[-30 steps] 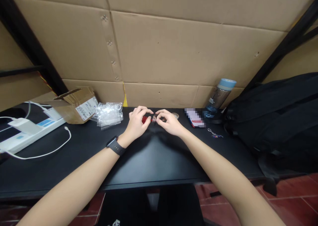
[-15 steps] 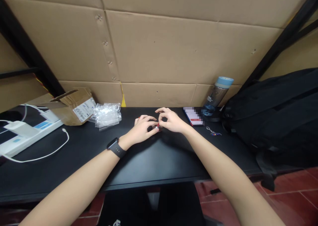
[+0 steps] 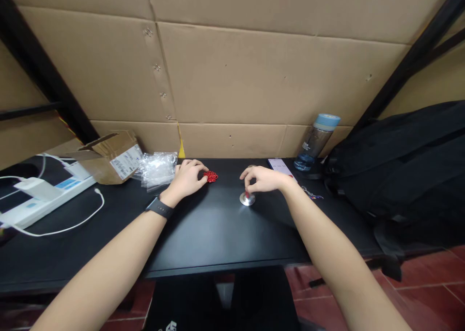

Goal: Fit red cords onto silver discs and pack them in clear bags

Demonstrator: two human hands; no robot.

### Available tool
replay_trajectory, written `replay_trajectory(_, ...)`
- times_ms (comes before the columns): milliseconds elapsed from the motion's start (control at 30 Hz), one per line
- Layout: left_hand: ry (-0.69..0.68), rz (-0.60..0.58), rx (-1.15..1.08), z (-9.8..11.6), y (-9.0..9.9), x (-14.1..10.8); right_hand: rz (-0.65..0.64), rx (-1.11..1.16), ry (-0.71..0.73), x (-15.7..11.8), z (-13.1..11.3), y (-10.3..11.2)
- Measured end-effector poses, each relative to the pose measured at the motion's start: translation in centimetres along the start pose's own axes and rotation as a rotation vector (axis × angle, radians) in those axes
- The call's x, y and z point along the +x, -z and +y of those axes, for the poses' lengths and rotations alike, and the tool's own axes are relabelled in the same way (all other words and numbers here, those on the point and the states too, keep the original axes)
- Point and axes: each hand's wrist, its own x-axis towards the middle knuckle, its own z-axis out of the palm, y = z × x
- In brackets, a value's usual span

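On one black desk (image 3: 218, 234), left hand (image 3: 187, 178) rests loosely beside one red piece (image 3: 210, 176); right hand (image 3: 263, 179) pinches one silver disc (image 3: 247, 198).

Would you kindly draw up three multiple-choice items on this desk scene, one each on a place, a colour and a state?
1. Where does the water bottle stand?
A. at the back of the desk, beside the black backpack
B. on the power strip
C. inside the cardboard box

2. What colour is the small bundle at the left hand?
A. green
B. red
C. yellow

3. How is the cardboard box?
A. taped shut
B. crushed flat
C. open, with a flap raised

Answers:
1 A: the water bottle stands at the back of the desk, next to the black backpack.
2 B: the small bundle at the fingertips of the left hand is red; the right hand pinches a silver disc.
3 C: the cardboard box lies with a flap lifted.
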Motion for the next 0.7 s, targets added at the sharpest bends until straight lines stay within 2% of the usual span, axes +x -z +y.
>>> replay_trajectory(100, 0.012, -0.008, -0.032, -0.2, 0.0, 0.1, 0.124, -0.005, -0.027, 0.1, 1.0, 0.0)
replay_trajectory(200, 0.015, -0.016, -0.045, -0.3, 0.0, 0.1, 0.323, -0.153, -0.146, 0.5, 2.9, -0.5)
replay_trajectory(267, 0.013, -0.031, -0.039, -0.5, -0.1, 0.1, 0.395, -0.218, -0.199, 0.8, 4.5, -1.1)
replay_trajectory(433, 0.023, -0.056, -0.019, -1.1, -0.4, 0.2, 0.378, -0.181, -0.252, 0.9, 7.4, -2.0)
replay_trajectory(700, 0.076, -0.063, 0.021, -1.2, -0.5, 0.2, 0.392, -0.115, -0.26, 0.8, 7.5, -1.9)
